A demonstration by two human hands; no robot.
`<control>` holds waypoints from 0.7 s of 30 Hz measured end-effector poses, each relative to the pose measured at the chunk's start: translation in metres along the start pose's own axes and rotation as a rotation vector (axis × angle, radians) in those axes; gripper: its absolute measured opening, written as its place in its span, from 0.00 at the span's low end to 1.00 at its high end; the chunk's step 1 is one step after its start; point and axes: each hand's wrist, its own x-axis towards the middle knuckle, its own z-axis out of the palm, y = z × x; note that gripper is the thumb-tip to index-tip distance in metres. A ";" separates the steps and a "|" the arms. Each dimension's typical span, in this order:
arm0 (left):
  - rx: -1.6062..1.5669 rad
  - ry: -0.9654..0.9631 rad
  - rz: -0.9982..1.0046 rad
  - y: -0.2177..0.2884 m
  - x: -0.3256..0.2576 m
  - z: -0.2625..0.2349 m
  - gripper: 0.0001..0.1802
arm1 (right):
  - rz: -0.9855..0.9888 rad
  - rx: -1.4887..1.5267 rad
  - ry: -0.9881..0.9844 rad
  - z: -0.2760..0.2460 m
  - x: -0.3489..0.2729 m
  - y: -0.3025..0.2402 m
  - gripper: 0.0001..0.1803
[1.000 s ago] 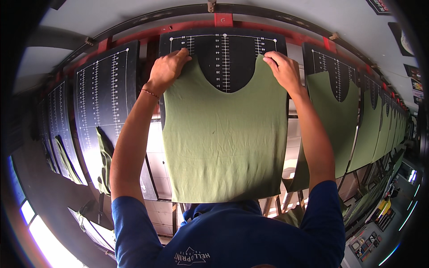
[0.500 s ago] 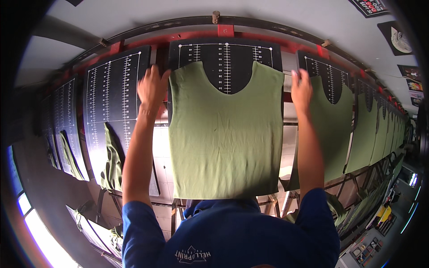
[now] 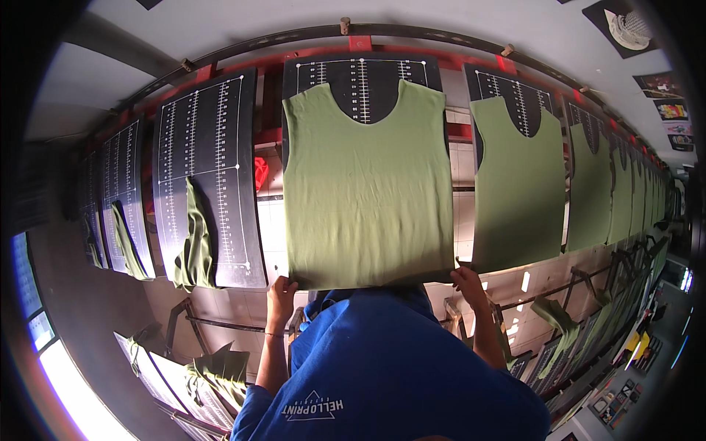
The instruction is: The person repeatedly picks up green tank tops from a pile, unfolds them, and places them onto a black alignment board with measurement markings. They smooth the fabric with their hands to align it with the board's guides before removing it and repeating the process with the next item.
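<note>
A green sleeveless shirt panel (image 3: 368,191) lies over a black printing board (image 3: 412,70) marked with white scales; the scoop neckline faces the far end. At the panel's near left corner, my left hand (image 3: 282,295) is closed, pinching the hem. My right hand (image 3: 466,284) pinches the near right corner the same way. Between the hands the hem runs almost straight along the board's near end. Faint wrinkles cross the middle of the cloth, and its lower part is in shade.
Rightward, another green panel (image 3: 522,191) covers the neighbouring board, with several more beyond. To the left, a scaled board (image 3: 239,132) carries a bunched green cloth (image 3: 195,242). A dark rail (image 3: 279,38) runs behind the boards. Behind me stands another row with draped green pieces (image 3: 220,367).
Both hands have come from beside the panel's shoulders down to its near corners and now grip the hem. My view has shifted slightly; the panel still lies on its board.
</note>
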 end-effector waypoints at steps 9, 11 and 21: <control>-0.054 0.063 -0.038 -0.013 -0.004 0.004 0.11 | -0.191 -0.265 0.069 -0.010 -0.007 -0.004 0.12; -0.096 0.073 -0.003 -0.011 0.000 0.006 0.11 | -0.222 -0.299 0.123 -0.014 -0.001 -0.014 0.12; -0.284 0.041 0.030 -0.023 0.012 0.004 0.08 | -1.329 -1.076 -0.143 0.091 0.077 -0.194 0.36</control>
